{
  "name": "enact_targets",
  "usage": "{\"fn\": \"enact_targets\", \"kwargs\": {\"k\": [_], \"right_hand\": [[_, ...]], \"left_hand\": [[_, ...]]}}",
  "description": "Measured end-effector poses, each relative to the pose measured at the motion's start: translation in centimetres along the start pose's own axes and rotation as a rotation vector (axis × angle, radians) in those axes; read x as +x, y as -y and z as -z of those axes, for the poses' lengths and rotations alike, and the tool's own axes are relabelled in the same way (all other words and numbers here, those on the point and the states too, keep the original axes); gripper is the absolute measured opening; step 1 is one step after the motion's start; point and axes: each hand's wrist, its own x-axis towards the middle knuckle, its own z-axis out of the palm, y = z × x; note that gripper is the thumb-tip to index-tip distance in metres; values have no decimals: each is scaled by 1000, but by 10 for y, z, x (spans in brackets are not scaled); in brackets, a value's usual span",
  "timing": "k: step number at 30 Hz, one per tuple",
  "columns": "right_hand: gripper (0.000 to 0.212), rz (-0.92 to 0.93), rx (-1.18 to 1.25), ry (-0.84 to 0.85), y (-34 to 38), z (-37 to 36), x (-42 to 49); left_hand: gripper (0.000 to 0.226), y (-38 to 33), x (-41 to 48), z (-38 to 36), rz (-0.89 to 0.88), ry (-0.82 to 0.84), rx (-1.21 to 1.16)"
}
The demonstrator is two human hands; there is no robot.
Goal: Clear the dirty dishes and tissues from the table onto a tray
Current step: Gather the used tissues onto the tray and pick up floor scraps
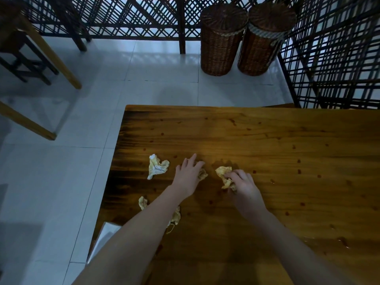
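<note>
Seen from the head camera, a wooden table [267, 140] fills the lower right, its top speckled with small dark spots. Two bare hands work near its left end. The left hand [188, 175] lies low over the wood with its visible fingers straight and spread toward 12 o'clock. A small tissue [203, 174] pokes out from under its palm on the 3 o'clock side, touched but not visibly gripped, and the thumb is hidden. The right hand [241, 187], at 3 o'clock of the left and apart from it, has its fingers curled round a yellowed tissue [223, 175], whose crumpled bulk juts out toward 10 o'clock. Five tissue pieces show on the table: those two, a loose tissue [157, 166] in white and yellow lying free at 9 o'clock of the left hand, an edge scrap [142, 202] at 9 o'clock of the left forearm, and an inner scrap [176, 218] at its 3 o'clock. The forearm covers the gap between the last two, so I cannot tell whether they are one tissue. At 7 o'clock a white flat object [104, 235] sits at the table's edge, partly behind the arm and not identifiable. At 12 o'clock two lidded wicker baskets [222, 42] [265, 42] stand side by side, touching, on the white tiled floor [61, 171] before a dark lattice screen [333, 58]. Wooden furniture legs [51, 54] show at 10 o'clock.
</note>
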Motion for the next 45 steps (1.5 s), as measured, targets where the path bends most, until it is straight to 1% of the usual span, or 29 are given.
{"fn": "enact_targets", "kwargs": {"k": [2,4,8,11,13,17,21,23,27,30,33,39,45], "right_hand": [[52,6,-3,-7,0,1,-1],[51,5,8,-16,0,2,-1],[50,18,19,-16,2,4,1],[45,15,54,-17,10,0,5],[41,8,72,-11,19,-4,9],[40,19,77,12,36,-13,14],[41,30,66,28,48,-19,14],[42,25,63,24,50,-19,11],[43,-5,51,9,49,-15,-3],[44,-80,1,3,49,-12,-17],[46,-122,-14,-18,49,-8,-37],[48,-190,-81,-70,51,8,-83],[48,-203,-67,-123,41,35,-125]], "left_hand": [[56,2,3,-7,4,-7,76],[60,5,3,-12,5,-75,123],[68,9,0,-15,0,-162,117],[81,23,-8,-10,82,-260,138],[87,39,-15,-5,148,-289,175],[79,66,-25,5,251,-278,176],[73,84,-31,9,326,-162,89],[72,88,-34,9,312,-104,30],[62,88,-35,11,241,-185,45],[57,82,-36,15,189,-191,56],[58,70,-44,18,132,-207,42],[64,31,-89,19,-58,-298,15],[65,-22,-122,11,-189,-236,9]]}}
